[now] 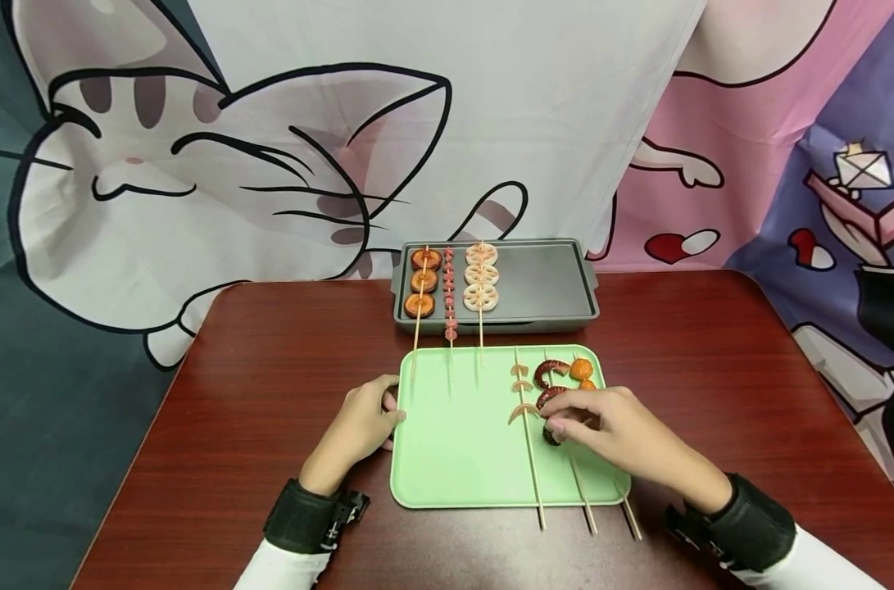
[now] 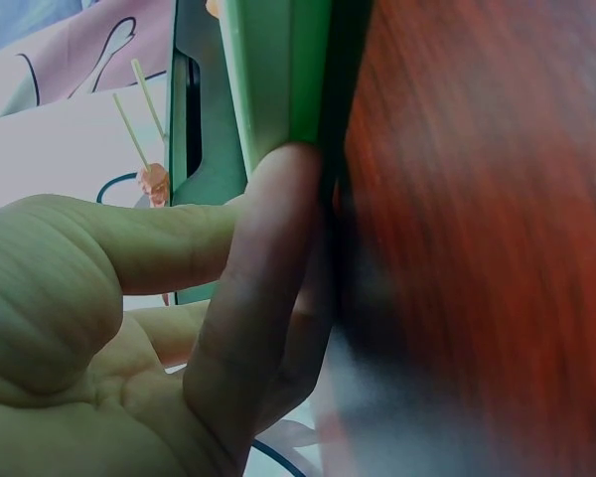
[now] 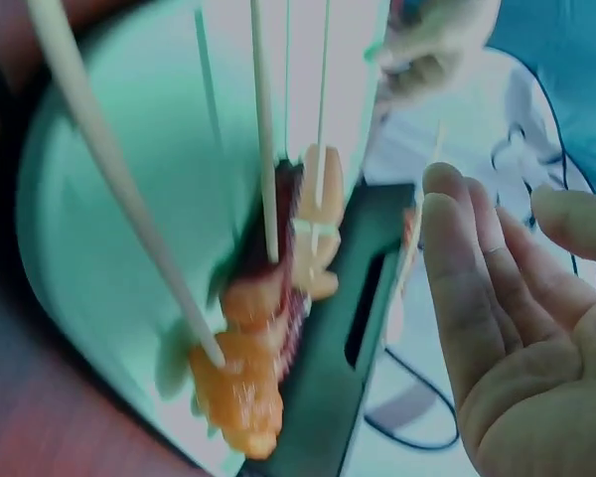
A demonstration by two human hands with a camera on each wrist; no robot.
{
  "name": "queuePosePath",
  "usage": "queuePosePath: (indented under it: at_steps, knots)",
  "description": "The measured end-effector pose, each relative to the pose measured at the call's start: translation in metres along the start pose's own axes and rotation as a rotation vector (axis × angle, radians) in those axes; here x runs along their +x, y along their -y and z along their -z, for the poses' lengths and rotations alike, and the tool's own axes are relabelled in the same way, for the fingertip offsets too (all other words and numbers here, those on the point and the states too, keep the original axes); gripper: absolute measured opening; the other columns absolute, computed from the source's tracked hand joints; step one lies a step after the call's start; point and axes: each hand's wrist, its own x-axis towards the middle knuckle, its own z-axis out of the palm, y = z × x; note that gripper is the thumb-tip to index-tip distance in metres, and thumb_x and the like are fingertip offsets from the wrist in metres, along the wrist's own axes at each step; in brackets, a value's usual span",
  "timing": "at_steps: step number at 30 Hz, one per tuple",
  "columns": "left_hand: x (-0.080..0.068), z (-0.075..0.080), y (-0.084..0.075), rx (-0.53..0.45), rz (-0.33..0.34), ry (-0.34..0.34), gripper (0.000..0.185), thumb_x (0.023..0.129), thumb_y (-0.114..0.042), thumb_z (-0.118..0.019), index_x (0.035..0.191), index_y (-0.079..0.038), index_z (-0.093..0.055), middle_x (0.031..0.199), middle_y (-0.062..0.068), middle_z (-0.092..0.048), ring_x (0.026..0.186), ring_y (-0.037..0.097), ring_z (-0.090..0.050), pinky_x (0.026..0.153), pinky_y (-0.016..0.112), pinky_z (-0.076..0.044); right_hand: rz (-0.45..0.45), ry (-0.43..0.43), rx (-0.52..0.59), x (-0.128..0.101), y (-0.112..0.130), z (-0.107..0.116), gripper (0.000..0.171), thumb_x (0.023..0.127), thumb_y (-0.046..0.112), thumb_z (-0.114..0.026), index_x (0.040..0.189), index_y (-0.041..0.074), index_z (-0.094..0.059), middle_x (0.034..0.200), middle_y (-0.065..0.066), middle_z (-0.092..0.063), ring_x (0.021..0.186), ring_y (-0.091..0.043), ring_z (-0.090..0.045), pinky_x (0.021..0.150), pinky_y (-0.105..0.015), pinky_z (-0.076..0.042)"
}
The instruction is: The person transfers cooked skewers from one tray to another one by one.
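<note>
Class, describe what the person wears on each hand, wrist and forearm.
The left hand and right hand are ungloved. Each wrist has a wide black band with a small dark attachment; white sleeves cover the forearms.

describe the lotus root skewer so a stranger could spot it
Beyond the green tray, a grey tray bears three skewers on its left half. The lotus root skewer is the rightmost: only it has pale slices full of holes.
</note>
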Motion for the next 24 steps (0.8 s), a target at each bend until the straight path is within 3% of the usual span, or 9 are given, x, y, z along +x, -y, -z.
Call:
queuePosePath:
  at_steps: [6, 12, 16, 20, 24]
  knots:
    - [-0.001, 0.0, 0.0, -0.013, 0.009, 0.009, 0.054, 0.094, 0.006, -0.068, 0.145, 0.001, -0.052, 0.09, 0.012, -0.056, 0.061, 0.02, -0.062, 0.049, 0.03, -0.061, 0.025, -0.12, -0.062, -0.001, -0.012, 0.013, 0.021, 0.098, 0.016, -0.073, 0.118, 0.024, -0.076, 0.108, 0.01, -0.077, 0.087, 0.001, -0.069, 0.064, -0.02, -0.059]
    - [-0.001, 0.0, 0.0, -0.006, 0.009, 0.002, 0.054, 0.094, 0.006, -0.069, 0.145, 0.002, -0.053, 0.089, 0.012, -0.056, 0.06, 0.02, -0.061, 0.048, 0.031, -0.06, -0.017, -0.246, -0.064, -0.003, -0.026, 0.023, 0.024, 0.098, 0.009, -0.071, 0.118, 0.021, -0.075, 0.11, 0.001, -0.076, 0.083, -0.012, -0.073, 0.068, -0.017, -0.059]
    - [0.0, -0.001, 0.0, -0.008, 0.01, 0.004, 0.054, 0.094, 0.006, -0.069, 0.145, 0.001, -0.053, 0.089, 0.012, -0.056, 0.061, 0.02, -0.061, 0.048, 0.03, -0.06, -0.108, -0.314, -0.093, -0.006, -0.038, 0.028, 0.024, 0.098, 0.009, -0.07, 0.12, 0.016, -0.074, 0.11, -0.004, -0.075, 0.088, -0.003, -0.069, 0.072, -0.014, -0.057]
    - [0.0, -0.001, -0.001, -0.015, 0.012, 0.006, 0.054, 0.094, 0.006, -0.068, 0.146, 0.001, -0.053, 0.09, 0.012, -0.056, 0.062, 0.02, -0.062, 0.048, 0.031, -0.06, -0.221, -0.327, -0.121, -0.009, -0.051, 0.033, 0.026, 0.1, 0.015, -0.069, 0.126, 0.013, -0.071, 0.113, -0.007, -0.073, 0.095, 0.006, -0.062, 0.077, -0.012, -0.055]
    - [-0.001, 0.0, -0.001, -0.01, 0.012, 0.001, 0.053, 0.094, 0.006, -0.068, 0.145, 0.002, -0.053, 0.09, 0.013, -0.056, 0.059, 0.02, -0.061, 0.048, 0.031, -0.06, -0.282, -0.337, -0.088, -0.01, -0.066, 0.032, 0.03, 0.102, 0.017, -0.068, 0.13, 0.01, -0.068, 0.118, -0.013, -0.073, 0.093, -0.004, -0.069, 0.076, -0.011, -0.055]
